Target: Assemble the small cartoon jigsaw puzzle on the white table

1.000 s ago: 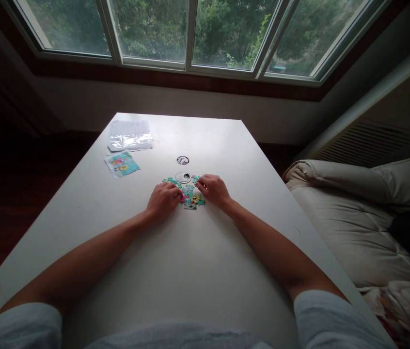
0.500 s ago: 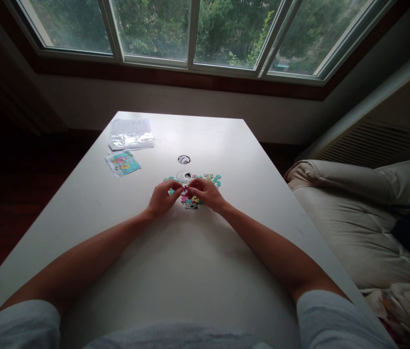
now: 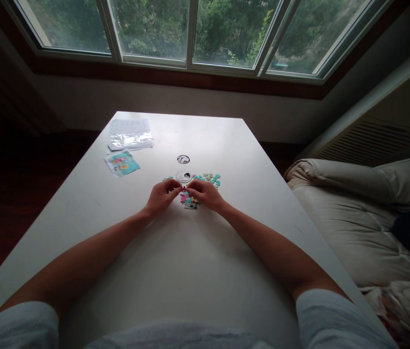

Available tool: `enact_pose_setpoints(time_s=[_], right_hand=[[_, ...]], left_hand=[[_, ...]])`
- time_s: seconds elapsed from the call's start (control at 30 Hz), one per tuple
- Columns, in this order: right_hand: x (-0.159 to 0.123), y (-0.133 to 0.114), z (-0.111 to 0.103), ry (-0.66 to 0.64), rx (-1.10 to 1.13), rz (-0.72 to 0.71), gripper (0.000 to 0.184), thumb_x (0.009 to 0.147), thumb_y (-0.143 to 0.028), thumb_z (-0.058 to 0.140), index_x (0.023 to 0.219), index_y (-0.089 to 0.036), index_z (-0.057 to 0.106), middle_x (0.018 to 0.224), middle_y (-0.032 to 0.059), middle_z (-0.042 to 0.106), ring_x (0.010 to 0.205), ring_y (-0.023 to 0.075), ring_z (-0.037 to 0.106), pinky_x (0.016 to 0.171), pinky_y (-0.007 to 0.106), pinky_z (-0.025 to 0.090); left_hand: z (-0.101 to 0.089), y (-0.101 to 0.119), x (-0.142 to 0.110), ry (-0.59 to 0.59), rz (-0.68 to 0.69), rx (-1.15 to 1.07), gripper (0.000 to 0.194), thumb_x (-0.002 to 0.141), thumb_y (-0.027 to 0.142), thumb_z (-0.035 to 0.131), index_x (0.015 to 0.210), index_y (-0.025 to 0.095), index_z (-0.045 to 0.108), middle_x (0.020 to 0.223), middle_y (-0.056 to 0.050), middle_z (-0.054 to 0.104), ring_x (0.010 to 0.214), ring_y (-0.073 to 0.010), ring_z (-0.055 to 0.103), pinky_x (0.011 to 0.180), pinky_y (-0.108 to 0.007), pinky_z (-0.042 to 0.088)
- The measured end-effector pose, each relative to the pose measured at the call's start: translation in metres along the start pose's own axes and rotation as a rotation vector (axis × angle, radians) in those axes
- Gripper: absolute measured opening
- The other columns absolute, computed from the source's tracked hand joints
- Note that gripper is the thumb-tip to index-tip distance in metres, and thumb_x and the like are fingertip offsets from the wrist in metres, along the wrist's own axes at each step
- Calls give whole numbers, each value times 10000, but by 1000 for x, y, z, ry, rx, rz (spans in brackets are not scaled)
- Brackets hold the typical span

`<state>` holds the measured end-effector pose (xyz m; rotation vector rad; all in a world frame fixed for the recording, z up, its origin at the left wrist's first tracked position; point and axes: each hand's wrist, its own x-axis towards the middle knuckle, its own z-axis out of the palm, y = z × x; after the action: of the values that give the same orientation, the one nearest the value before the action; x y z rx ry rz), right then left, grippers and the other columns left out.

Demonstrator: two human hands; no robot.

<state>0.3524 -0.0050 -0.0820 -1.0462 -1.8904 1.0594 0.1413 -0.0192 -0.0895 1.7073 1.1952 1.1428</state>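
Small jigsaw puzzle pieces (image 3: 207, 177) in teal, pink and yellow lie in a cluster on the white table (image 3: 179, 261). Over the cluster my left hand (image 3: 162, 195) and my right hand (image 3: 205, 193) meet with fingertips pinched. Between them shows a dark pink puzzle piece (image 3: 183, 188), gripped by both hands. Just below it, towards me, sits a patch of puzzle pieces (image 3: 189, 199), pink and multicoloured, that look joined. Part of the cluster is hidden behind my fingers.
Beyond my hands lie a round tin lid (image 3: 183, 176) and a smaller round disc (image 3: 183, 159). A colourful picture sheet (image 3: 122, 163) and a clear plastic packet (image 3: 131, 134) rest at the far left. A padded beige sofa (image 3: 343, 218) stands along the right side.
Both hands stay at the same spot with only small finger shifts. My left fingers now cover more of the pieces beside them. The view has shifted very slightly.
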Motion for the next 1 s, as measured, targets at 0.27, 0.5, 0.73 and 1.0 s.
enact_pose_setpoints(time_s=[0.27, 0.5, 0.73, 1.0], right_hand=[[1, 0, -1, 24, -32, -22, 239, 898, -430, 650, 885, -197, 701, 725, -7, 634, 641, 128, 507, 592, 245, 379], [1, 2, 0, 14, -32, -16, 218, 887, -417, 656, 889, -201, 683, 717, -10, 625, 626, 126, 500, 585, 244, 378], [0, 1, 0, 0, -62, -20, 198, 888, -392, 650, 878, -198, 691, 709, -12, 634, 609, 123, 506, 585, 247, 378], [0, 3, 1, 4, -58, -30, 223, 893, -417, 655, 870, -200, 697, 706, -14, 630, 609, 123, 499, 584, 248, 373]], left_hand=[[1, 0, -1, -19, -3, -35, 264, 862, 443, 704, 949, 195, 707, 910, -47, 738, 830, -178, 670, 768, -305, 535], [1, 2, 0, -34, 2, -19, 243, 860, 407, 700, 976, 195, 720, 909, -53, 750, 840, -189, 693, 765, -302, 537], [0, 3, 1, -72, 7, 23, 220, 875, 349, 660, 1025, 209, 740, 914, -52, 760, 838, -194, 703, 742, -291, 530], [1, 1, 0, -78, 32, 62, 199, 880, 353, 664, 1011, 219, 729, 907, -38, 750, 830, -186, 693, 706, -272, 508]])
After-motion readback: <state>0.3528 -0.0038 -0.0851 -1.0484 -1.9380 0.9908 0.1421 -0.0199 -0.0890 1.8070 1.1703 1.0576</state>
